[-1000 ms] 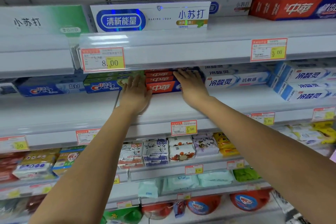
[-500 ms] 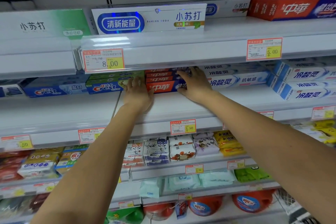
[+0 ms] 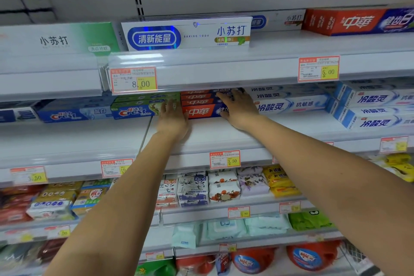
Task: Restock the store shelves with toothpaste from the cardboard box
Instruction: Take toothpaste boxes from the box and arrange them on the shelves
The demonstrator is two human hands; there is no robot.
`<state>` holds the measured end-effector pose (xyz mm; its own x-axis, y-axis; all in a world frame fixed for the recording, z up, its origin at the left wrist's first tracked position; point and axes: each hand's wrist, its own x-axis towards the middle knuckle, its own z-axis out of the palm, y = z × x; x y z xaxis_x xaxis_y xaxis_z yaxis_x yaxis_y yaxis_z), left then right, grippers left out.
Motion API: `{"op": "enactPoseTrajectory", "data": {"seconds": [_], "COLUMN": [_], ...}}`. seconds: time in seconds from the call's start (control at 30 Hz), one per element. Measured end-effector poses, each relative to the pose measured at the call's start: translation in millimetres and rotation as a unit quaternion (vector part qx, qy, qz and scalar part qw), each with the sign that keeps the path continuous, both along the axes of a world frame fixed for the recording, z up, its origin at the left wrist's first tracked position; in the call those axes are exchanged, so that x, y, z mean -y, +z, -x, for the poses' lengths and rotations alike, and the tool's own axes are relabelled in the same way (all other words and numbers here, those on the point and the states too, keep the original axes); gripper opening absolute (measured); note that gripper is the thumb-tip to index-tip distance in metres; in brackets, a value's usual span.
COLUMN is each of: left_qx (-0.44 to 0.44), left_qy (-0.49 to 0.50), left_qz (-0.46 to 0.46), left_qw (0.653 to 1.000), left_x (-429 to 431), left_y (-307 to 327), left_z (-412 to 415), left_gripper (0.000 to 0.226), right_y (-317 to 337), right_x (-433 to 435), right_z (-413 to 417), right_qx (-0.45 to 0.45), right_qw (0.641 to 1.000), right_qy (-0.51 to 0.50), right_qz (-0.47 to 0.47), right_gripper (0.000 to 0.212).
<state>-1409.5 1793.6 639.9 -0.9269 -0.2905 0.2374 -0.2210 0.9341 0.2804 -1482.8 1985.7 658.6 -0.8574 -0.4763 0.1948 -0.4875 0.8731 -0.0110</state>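
A stack of red-and-blue toothpaste boxes [image 3: 198, 105] lies far back on the middle shelf [image 3: 224, 134]. My left hand [image 3: 171, 120] rests against the stack's left end, fingers straight, partly over the green Crest boxes [image 3: 136, 108]. My right hand [image 3: 238, 107] lies with straight fingers over the stack's right end, touching the front and upper boxes. The cardboard box is out of view.
White-and-blue toothpaste boxes [image 3: 291, 102] sit right of the stack, more at the far right [image 3: 371, 107]. The upper shelf [image 3: 224, 67] overhangs the stack and carries baking-soda boxes [image 3: 186, 33] and a red box [image 3: 356, 21]. Soaps [image 3: 212, 188] and wipes fill lower shelves.
Both hands have stayed at the ends of the red stack. The right hand has slid slightly right along the boxes, and the view has shifted a little.
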Motion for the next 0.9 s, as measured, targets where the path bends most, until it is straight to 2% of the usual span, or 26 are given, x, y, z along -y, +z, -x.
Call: {"op": "enactPoseTrajectory", "data": {"seconds": [0.13,0.2,0.27,0.33,0.4,0.47,0.57,0.73,0.8,0.9], "left_qx": [-0.014,-0.046,-0.129,-0.229,-0.300,-0.302,-0.224,-0.016,0.080,0.219], "left_qy": [-0.004,0.005,0.008,-0.025,-0.098,-0.162,-0.204,-0.200,-0.173,-0.129], "left_qz": [-0.004,-0.024,-0.048,-0.084,-0.156,-0.218,-0.256,-0.273,-0.270,-0.287], "left_qw": [1.000,0.999,0.990,0.970,0.936,0.914,0.918,0.941,0.944,0.924], "left_x": [0.7,-8.2,-26.4,-50.3,-79.2,-107.1,-143.6,-187.7,-202.6,-224.8], "left_y": [2.5,7.7,12.9,8.9,-3.2,-25.8,-77.6,-189.3,-235.9,-303.8], "left_z": [-2.4,-12.5,-36.4,-69.7,-109.6,-144.1,-174.4,-199.5,-208.3,-218.9], "left_gripper": [0.046,0.041,0.034,0.031,0.028,0.026,0.036,0.043,0.040,0.029], "right_y": [3.6,6.3,8.5,9.6,4.7,-8.3,-50.1,-175.4,-230.0,-311.5], "right_x": [1.4,1.1,-3.8,-20.3,-47.1,-79.1,-123.6,-192.2,-218.5,-259.2], "right_z": [-4.2,-17.4,-41.1,-71.7,-105.1,-137.2,-170.9,-210.8,-223.7,-243.4], "right_qx": [0.025,0.048,0.028,-0.031,-0.057,-0.077,-0.067,0.064,0.166,0.339], "right_qw": [1.000,0.997,0.984,0.965,0.951,0.942,0.945,0.979,0.967,0.919], "right_qy": [-0.003,0.020,0.062,0.089,0.095,0.099,0.102,-0.008,-0.069,-0.148], "right_qz": [0.006,0.066,0.162,0.244,0.288,0.313,0.305,0.193,0.179,0.137], "right_gripper": [0.065,0.065,0.060,0.042,0.025,0.031,0.040,0.046,0.038,0.015]}}
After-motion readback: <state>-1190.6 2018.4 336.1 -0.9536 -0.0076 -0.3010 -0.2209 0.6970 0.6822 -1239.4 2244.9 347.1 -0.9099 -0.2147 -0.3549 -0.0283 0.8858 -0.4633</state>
